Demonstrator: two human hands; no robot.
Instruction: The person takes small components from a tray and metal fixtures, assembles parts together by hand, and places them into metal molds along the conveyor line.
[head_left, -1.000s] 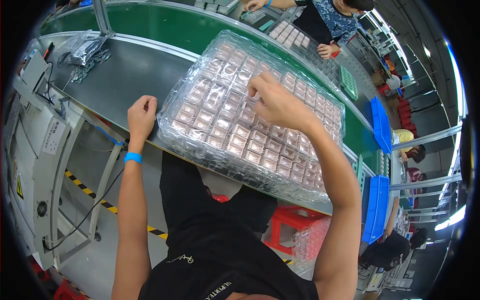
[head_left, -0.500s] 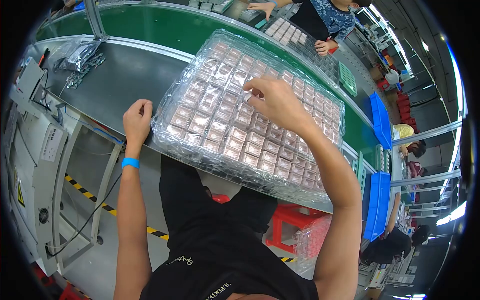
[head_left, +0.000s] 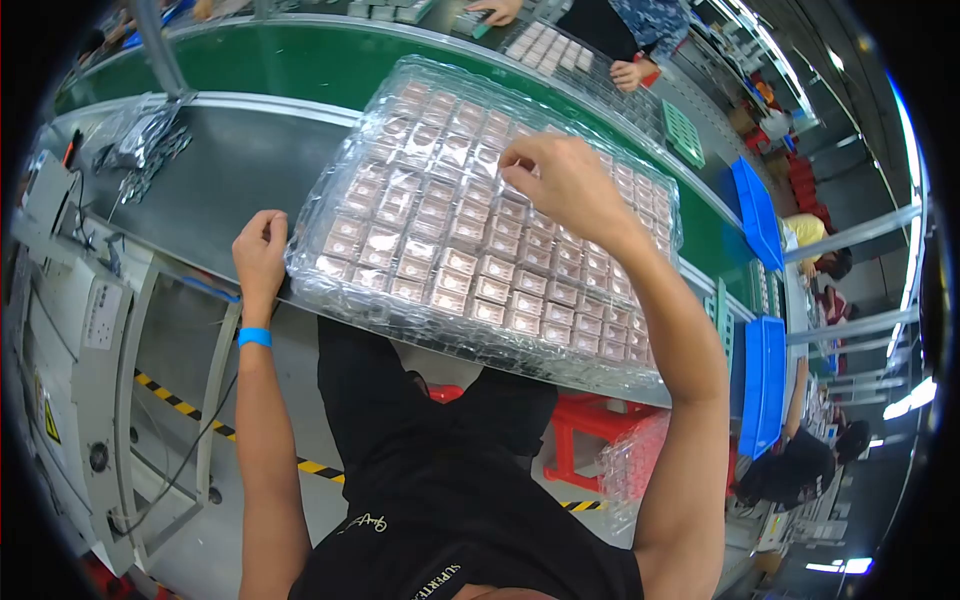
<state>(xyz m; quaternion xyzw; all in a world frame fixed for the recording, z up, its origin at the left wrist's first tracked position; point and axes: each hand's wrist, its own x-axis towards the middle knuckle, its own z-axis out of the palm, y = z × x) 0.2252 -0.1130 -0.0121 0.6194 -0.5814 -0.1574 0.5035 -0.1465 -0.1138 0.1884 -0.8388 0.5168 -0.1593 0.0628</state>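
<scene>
A stack of clear plastic blister trays [head_left: 340,285] lies on the grey bench in front of me. Small pinkish box-shaped parts [head_left: 455,285] fill its pockets in rows. Over the upper middle of the trays is my right hand [head_left: 570,185], its fingers curled and thumb tip near the forefinger. Whatever the fingertips hold, if anything, is hidden. Just left of the trays, by the bench's front edge, my left hand [head_left: 260,258] is loosely closed, and no object shows in it. A blue band [head_left: 255,337] circles that wrist.
A green conveyor belt [head_left: 290,55] runs behind the bench [head_left: 220,150]. Bagged metal parts [head_left: 150,150] lie at the left. A co-worker's hand [head_left: 628,73] is by another tray across the belt. Blue bins [head_left: 765,385] stand at the right, a red stool [head_left: 580,440] below.
My head view has shifted slightly, so the trays sit a little further left. My right hand hovers over nearly the same pockets, a little right along the rows. A small pale piece at its fingertips earlier no longer shows.
</scene>
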